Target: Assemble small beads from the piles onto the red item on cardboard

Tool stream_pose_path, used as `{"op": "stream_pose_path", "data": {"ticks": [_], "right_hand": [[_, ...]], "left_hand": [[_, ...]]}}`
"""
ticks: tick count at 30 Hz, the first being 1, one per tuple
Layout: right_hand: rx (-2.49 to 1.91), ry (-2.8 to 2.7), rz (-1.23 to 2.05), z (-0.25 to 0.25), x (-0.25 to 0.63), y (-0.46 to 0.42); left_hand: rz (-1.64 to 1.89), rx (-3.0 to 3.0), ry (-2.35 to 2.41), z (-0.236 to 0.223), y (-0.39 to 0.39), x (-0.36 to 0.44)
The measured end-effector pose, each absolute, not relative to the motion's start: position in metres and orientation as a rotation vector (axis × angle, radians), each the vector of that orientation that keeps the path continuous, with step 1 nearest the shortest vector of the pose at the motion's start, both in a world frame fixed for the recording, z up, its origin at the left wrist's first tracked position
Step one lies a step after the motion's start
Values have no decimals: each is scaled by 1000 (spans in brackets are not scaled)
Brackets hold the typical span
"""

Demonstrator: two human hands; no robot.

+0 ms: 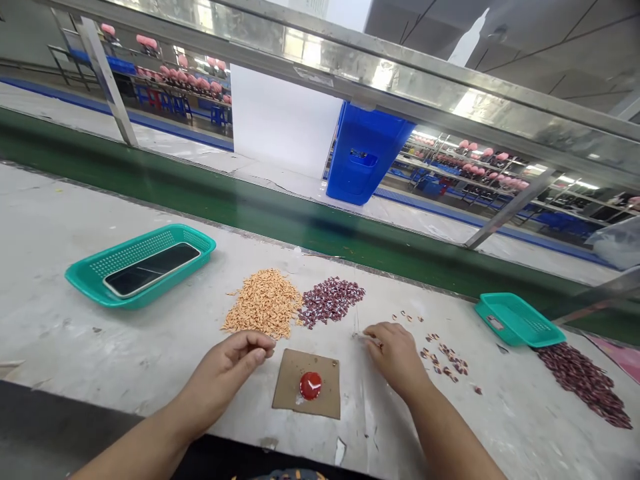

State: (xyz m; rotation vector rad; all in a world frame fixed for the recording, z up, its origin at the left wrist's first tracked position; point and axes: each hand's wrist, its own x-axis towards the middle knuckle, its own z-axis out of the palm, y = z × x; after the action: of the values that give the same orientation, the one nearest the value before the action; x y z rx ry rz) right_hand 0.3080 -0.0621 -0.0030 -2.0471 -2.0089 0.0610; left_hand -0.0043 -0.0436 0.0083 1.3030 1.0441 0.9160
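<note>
Small pale sliver (365, 339), too fine to identify: pinched between thumb and fingertips of the right hand (395, 357), above the white work table (60, 347). Left hand (225, 377): fingers and thumb pressed together; any held item cannot be told. Between the hands: square brown cardboard sheet (290, 393) bearing a glossy red dome (311, 385). Beyond: heap of orange-tan grain-like pieces (264, 303), touching a heap of maroon-and-white pieces (330, 301). Right of the right hand: scattered small pieces (443, 357); larger maroon heap (583, 385) beside a teal plastic basket (517, 320). Far left: second teal basket (150, 243) holding a black-screened phone (151, 269). Behind the table: green conveyor belt (200, 180).
</note>
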Motion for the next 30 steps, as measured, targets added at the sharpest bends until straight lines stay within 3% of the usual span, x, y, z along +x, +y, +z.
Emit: {"op": "stream_pose_path", "data": {"ticks": [12, 20, 30], "right_hand": [[-2019, -2345, -37, -7, 265, -1], [-1945, -2448, -180, -8, 259, -7], [-1935, -2474, -120, -7, 265, -5]], "left_hand": [[1155, 1405, 1385, 12, -15, -64], [573, 2114, 1590, 6, 8, -78], [347, 2321, 1559, 6, 8, -61]]}}
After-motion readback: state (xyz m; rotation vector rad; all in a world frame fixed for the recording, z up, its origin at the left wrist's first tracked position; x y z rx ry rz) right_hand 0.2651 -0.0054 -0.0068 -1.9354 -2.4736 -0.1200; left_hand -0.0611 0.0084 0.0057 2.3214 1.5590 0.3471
